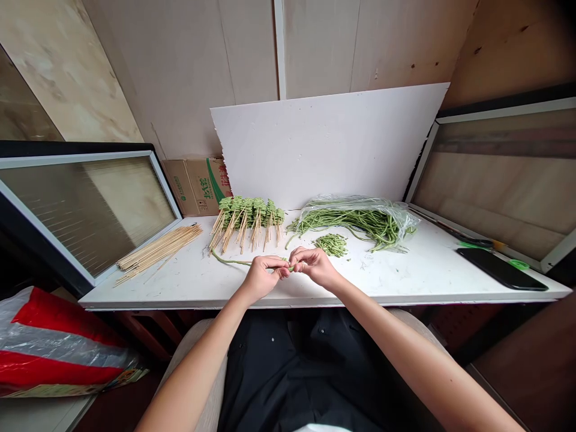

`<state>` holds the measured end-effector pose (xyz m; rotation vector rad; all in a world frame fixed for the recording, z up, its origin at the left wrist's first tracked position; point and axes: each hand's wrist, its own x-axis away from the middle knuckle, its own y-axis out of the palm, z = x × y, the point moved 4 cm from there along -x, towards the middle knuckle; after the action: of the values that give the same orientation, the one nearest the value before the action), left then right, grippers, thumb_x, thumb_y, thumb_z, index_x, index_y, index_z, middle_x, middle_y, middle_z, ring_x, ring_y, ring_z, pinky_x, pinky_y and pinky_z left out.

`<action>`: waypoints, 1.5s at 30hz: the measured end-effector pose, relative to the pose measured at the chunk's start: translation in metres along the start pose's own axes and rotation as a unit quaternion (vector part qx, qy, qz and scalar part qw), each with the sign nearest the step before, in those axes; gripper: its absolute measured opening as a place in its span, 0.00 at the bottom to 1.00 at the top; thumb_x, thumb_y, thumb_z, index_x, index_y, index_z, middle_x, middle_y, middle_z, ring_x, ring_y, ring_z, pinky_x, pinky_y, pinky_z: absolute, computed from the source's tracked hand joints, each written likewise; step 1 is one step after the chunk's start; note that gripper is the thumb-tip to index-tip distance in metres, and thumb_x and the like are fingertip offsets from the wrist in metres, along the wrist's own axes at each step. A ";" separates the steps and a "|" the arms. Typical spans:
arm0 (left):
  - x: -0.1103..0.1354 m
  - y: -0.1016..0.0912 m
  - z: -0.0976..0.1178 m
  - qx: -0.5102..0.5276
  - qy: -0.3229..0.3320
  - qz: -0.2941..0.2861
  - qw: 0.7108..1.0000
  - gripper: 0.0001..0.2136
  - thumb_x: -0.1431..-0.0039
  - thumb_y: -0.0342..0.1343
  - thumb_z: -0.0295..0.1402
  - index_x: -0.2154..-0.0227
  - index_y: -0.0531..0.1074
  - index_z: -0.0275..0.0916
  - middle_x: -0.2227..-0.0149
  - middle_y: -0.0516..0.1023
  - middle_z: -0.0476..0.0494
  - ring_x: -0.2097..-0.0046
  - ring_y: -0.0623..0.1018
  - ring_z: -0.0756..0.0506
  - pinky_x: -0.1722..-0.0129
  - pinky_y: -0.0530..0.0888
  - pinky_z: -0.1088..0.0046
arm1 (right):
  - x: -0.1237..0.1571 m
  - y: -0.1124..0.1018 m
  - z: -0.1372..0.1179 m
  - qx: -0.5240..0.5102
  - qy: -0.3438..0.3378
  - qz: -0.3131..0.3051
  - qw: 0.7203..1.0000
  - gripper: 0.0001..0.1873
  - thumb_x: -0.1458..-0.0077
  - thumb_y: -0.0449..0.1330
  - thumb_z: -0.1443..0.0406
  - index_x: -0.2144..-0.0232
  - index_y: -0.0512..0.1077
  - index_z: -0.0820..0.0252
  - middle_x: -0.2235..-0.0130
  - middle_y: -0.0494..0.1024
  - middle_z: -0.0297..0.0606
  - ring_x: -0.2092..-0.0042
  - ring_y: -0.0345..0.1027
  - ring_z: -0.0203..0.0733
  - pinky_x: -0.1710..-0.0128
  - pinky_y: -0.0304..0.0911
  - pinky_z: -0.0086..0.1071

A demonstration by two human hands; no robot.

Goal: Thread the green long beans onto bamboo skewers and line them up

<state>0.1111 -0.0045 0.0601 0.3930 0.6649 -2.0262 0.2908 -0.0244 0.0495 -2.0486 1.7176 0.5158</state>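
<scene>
My left hand (266, 275) and my right hand (312, 266) meet over the front of the white table, fingertips almost touching. A long green bean (231, 261) runs from the left into my left hand, and its end shows between both hands, where my right fingers pinch it too. Just behind my right hand lies a small pile of short bean pieces (332, 244). Farther back, whole long beans (360, 225) rest partly inside a clear plastic bag (396, 210). Bundles of skewered beans (249, 210) stand at the back left, their bare stick ends pointing toward me.
Loose bamboo skewers (159, 249) lie at the table's left. A cardboard box (195, 186) stands behind. On the right are a black phone (499, 268) and a green ring (519, 264). A white board (324, 150) leans at the back; a red plastic bag (67, 342) sits lower left.
</scene>
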 end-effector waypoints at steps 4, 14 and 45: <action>0.000 0.000 0.001 0.004 -0.004 -0.003 1.000 0.12 0.38 0.66 0.39 0.72 0.84 0.36 0.72 0.83 0.40 0.71 0.79 0.47 0.69 0.79 0.71 | 0.001 0.004 0.006 -0.058 0.017 -0.002 0.998 0.21 0.52 0.77 0.45 0.71 0.84 0.56 0.66 0.80 0.41 0.63 0.75 0.46 0.60 0.72 0.42; 0.000 -0.013 0.008 -0.140 0.005 0.017 0.990 0.18 0.27 0.56 0.44 0.62 0.85 0.36 0.73 0.78 0.45 0.71 0.74 0.48 0.67 0.73 0.72 | 0.005 0.001 -0.047 0.324 -0.195 0.062 0.924 0.08 0.34 0.67 0.57 0.61 0.85 0.49 0.65 0.83 0.43 0.57 0.69 0.52 0.52 0.67 0.49; 0.000 -0.011 0.032 -0.144 0.038 -0.078 0.986 0.17 0.29 0.57 0.39 0.73 0.82 0.39 0.76 0.75 0.46 0.73 0.71 0.48 0.68 0.68 0.71 | 0.002 0.006 -0.020 0.109 -0.089 0.076 0.987 0.26 0.44 0.68 0.38 0.74 0.81 0.52 0.73 0.78 0.40 0.61 0.69 0.51 0.53 0.68 0.47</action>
<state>0.1017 -0.0194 0.0889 0.2536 1.0495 -2.0297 0.2851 -0.0375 0.0649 -1.6783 1.7480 0.5171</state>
